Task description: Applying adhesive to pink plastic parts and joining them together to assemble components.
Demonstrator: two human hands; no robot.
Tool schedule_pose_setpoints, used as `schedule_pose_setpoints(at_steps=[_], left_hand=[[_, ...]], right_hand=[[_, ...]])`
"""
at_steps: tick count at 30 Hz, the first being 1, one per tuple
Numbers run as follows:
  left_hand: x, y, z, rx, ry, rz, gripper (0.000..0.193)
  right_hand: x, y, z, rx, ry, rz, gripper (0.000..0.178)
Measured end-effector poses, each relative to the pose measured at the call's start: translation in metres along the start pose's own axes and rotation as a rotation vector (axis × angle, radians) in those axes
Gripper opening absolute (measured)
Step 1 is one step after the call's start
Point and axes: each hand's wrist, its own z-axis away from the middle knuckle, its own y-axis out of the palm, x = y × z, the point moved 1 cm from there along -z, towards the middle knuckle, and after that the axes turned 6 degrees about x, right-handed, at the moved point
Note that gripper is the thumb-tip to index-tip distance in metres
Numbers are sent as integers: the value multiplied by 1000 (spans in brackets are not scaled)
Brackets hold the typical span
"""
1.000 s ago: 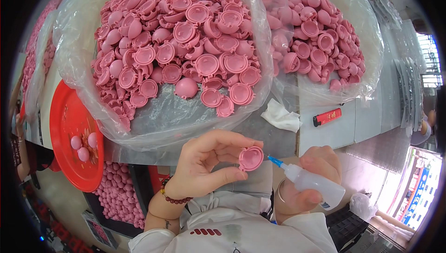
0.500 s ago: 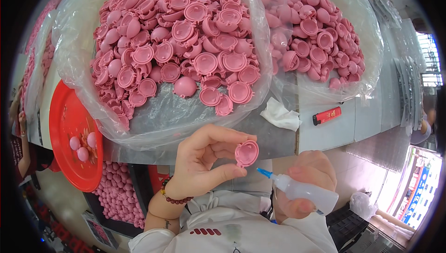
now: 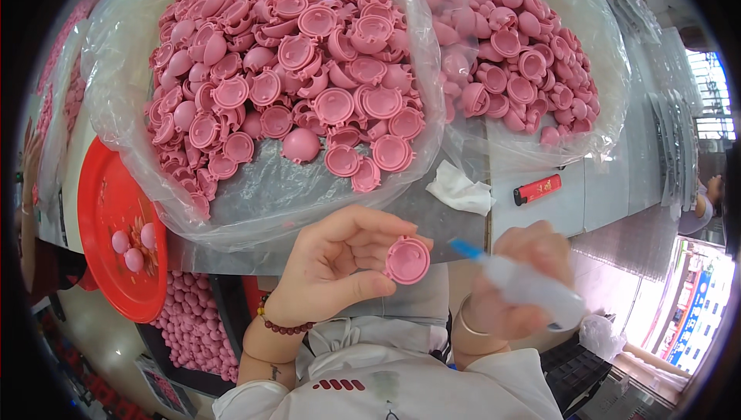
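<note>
Between the thumb and fingers of my left hand (image 3: 332, 265) is a pink plastic half-shell (image 3: 407, 260), its hollow side facing up toward me. My right hand (image 3: 532, 273) is wrapped round a white squeeze bottle (image 3: 532, 289) with a blue nozzle tip. The bottle is slightly smeared by motion. Its tip points left, a short way to the right of the half-shell and apart from it. Beyond my hands, a large heap of pink half-shells (image 3: 297, 53) lies in a clear plastic bag (image 3: 231, 236) on the grey table.
A second bagged heap of pink pieces (image 3: 521, 88) stands at the far right. A crumpled white tissue (image 3: 461, 188) and a red lighter (image 3: 538, 190) lie nearer. At the left, a red tray (image 3: 100, 211) bears three pink balls; below it, a dark crate holds many pink balls (image 3: 193, 327).
My right hand has drawn the squeeze bottle up and to the right, away from the half-shell. The left hand has turned the half-shell so its hollow faces me more fully.
</note>
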Motion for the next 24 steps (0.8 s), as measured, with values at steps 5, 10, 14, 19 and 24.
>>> schedule_pose_setpoints(at_steps=[5, 10, 14, 19, 24], left_hand=[[-4, -2, 0, 86, -44, 105, 43], [-5, -5, 2, 101, -33, 179, 43], [-4, -5, 1, 106, 14, 209, 42], [-1, -5, -1, 80, 42, 117, 43], [0, -6, -2, 75, 59, 128, 43]], right_hand=[[-22, -39, -6, -488, 134, 357, 44], [-51, -119, -9, -507, 456, 537, 42], [-69, -155, 4, -481, 655, 647, 43], [-60, -135, -3, -639, 278, 1003, 42], [-39, -74, -47, 86, 167, 925, 30]])
